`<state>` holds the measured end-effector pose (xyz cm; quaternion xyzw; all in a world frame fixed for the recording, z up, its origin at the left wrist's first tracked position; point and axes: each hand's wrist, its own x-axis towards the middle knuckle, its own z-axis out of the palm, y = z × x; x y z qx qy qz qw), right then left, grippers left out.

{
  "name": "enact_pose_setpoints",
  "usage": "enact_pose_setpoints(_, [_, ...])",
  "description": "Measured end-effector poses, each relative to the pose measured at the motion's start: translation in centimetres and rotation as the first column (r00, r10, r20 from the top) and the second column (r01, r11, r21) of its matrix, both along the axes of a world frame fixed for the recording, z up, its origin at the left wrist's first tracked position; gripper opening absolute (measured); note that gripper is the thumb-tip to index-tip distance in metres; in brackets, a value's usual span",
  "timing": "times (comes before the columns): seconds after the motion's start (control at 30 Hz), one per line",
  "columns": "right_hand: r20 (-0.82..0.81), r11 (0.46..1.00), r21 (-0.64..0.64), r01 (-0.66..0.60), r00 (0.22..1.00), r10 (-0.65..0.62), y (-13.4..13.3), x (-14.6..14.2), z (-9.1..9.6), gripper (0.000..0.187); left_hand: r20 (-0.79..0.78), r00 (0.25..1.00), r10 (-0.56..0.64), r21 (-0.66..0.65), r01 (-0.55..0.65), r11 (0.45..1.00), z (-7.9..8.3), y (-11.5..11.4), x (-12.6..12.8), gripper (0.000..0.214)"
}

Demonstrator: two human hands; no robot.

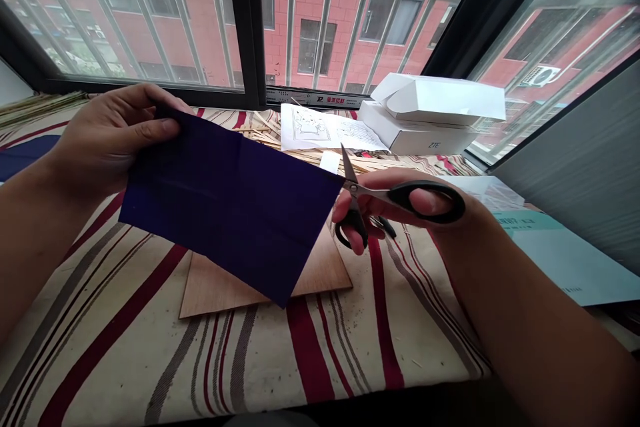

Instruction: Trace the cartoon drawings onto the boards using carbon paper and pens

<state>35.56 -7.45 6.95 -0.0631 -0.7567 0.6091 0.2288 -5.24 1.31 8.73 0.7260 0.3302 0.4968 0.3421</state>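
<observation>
Above a cream cloth (125, 340) striped in dark red and grey, I held a sheet of dark blue paper (230, 203) out in front of me. It was a matte rectangle marked by faint fold creases, and it tilted slightly down toward 4 o'clock. My left hand (113, 140) gripped its left end at about 10 o'clock, with the thumb on top and the fingers out of sight behind the sheet. My right hand (400, 207) was closed through the black loop handles of a pair of scissors (395, 200) at about 3 o'clock. Their metal blades (349, 170) came up to the paper's right edge, but I could not tell whether they had bitten into it, because the sheet and my fingers hid the lower blade.

Under the paper lay a thin wooden board (265, 280) with a fine grain, its pointed outline partly covered. At 12 o'clock, a white printed sheet (330, 130) with line drawings rested on a scatter of thin wooden sticks (260, 137). At 1 o'clock, a white ZTE box (415, 133) carried a folded white carton (437, 99). At 3 o'clock, a pale blue-green paper (550, 247) ran off the frame, its small print too small to read.
</observation>
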Motion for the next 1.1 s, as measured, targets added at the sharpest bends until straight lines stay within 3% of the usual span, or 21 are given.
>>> enact_pose_setpoints(0.3, [-0.013,0.989,-0.044,0.140,0.990,-0.141,-0.3,-0.1,0.6,0.044,0.057,0.998,0.025,0.027,-0.026,0.999,0.4,-1.2,1.0,0.046])
enact_pose_setpoints(0.5, [-0.053,0.994,-0.036,0.104,0.993,-0.105,-0.1,0.1,0.2,0.044,0.046,0.998,-0.045,0.073,0.042,0.996,0.3,-0.8,1.1,0.043])
enact_pose_setpoints(0.63, [-0.030,0.999,-0.027,0.045,0.998,-0.046,-0.1,0.0,-0.1,0.054,0.040,0.999,-0.020,0.065,0.018,0.998,0.4,-1.1,0.9,0.043])
enact_pose_setpoints(0.77, [0.048,0.999,-0.026,0.035,0.998,-0.033,-0.6,-0.6,0.7,0.051,0.035,0.998,0.054,0.137,-0.059,0.989,1.2,-1.9,1.3,0.040])
enact_pose_setpoints(0.93, [0.049,0.987,0.012,0.162,0.985,-0.163,-1.2,-1.6,1.2,0.046,0.023,0.996,0.088,0.235,-0.091,0.968,2.0,-1.0,2.1,0.056])
enact_pose_setpoints(1.03, [-0.004,0.959,0.031,0.280,0.960,-0.280,-1.1,-1.7,0.8,0.042,-0.099,0.994,0.050,0.290,-0.019,0.957,2.0,0.7,2.0,0.069])
enact_pose_setpoints(1.1, [-0.002,0.943,0.047,0.329,0.944,-0.329,-1.0,-1.6,0.7,0.037,-0.214,0.972,0.097,0.358,-0.014,0.934,2.0,1.2,2.0,0.078])
